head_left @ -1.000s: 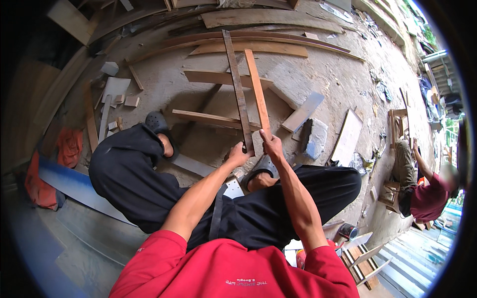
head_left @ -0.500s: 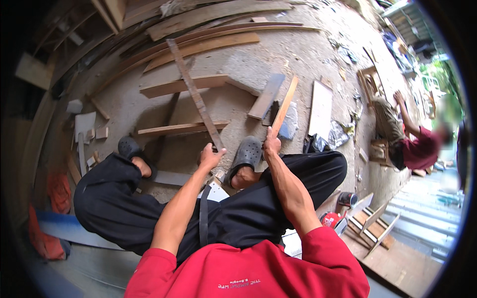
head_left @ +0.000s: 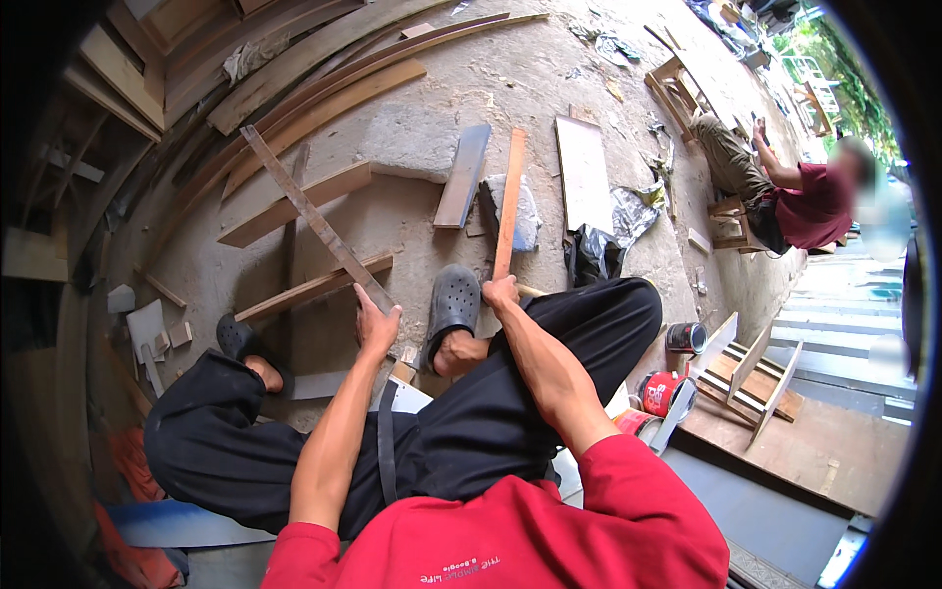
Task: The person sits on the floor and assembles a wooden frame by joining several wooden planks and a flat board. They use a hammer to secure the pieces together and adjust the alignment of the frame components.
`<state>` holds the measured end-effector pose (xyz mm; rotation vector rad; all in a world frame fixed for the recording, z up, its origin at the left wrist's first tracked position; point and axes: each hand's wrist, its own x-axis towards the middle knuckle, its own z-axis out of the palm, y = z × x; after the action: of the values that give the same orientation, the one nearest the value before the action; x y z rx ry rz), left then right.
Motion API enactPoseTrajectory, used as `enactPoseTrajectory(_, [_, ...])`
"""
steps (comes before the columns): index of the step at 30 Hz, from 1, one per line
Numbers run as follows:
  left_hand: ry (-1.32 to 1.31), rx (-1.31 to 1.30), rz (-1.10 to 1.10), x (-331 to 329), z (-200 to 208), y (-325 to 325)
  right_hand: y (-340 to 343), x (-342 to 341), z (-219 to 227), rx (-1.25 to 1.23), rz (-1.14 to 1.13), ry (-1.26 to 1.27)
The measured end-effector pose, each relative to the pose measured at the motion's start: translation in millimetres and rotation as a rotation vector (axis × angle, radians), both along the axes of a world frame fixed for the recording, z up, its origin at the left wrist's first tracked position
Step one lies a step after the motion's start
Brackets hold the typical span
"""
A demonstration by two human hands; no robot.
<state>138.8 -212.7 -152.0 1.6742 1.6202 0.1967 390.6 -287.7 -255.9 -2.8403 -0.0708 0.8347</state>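
Note:
My left hand (head_left: 375, 319) is closed round the near end of a long brown wooden strip (head_left: 306, 208). The strip slants away to the far left, across two short boards (head_left: 294, 204) that stand on edge above a dark gap. With its fingers wrapped tight, my right hand (head_left: 501, 293) grips the lower end of a lighter orange-brown wooden strip (head_left: 511, 191), which points almost straight away from me. That strip passes in front of a greyish block (head_left: 528, 211). My feet, in grey clogs (head_left: 453, 302), rest on either side of my left hand.
Long planks (head_left: 334, 83) lie at the far left. A grey-brown board (head_left: 463, 177) and a pale panel (head_left: 586, 172) lie ahead. Paint cans (head_left: 685, 338) and a slatted wooden piece (head_left: 751, 378) sit at my right. A person in a maroon shirt (head_left: 814, 206) sits on a wooden stool farther right.
My view has turned to the right, so the strips and boards appear farther left and tilted. Both hands keep their strips. The seated person's arm has shifted.

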Motion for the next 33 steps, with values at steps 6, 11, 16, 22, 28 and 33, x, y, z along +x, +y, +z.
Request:
enactPoseTrajectory(6, [0.058, -0.061, -0.042, 9.9, -4.8, 4.7, -12.8, 18.7, -38.7, -0.204, -0.132, 0.010])
enactPoseTrajectory(11, [0.099, -0.113, -0.031, 5.2, 4.2, 8.4, -12.1, 3.1, -56.6, -0.321, -0.174, -0.142])
enactPoseTrajectory(16, [0.111, -0.148, -0.053, 10.8, 14.9, 8.1, -45.8, 33.4, -76.8, -0.343, 0.750, 0.446])
enactPoseTrajectory(22, [0.120, -0.153, -0.054, 10.4, 16.7, 9.4, -42.2, 25.6, -63.2, -0.238, 0.799, 0.396])
enactPoseTrajectory(28, [0.127, -0.154, -0.068, 9.2, 23.1, 11.2, -20.8, 1.9, -13.2, 0.098, 0.312, 0.252])
enactPoseTrajectory(33, [0.102, -0.133, -0.069, 7.6, 18.4, 10.6, -19.4, 7.3, -12.5, 0.173, 0.181, 0.307])
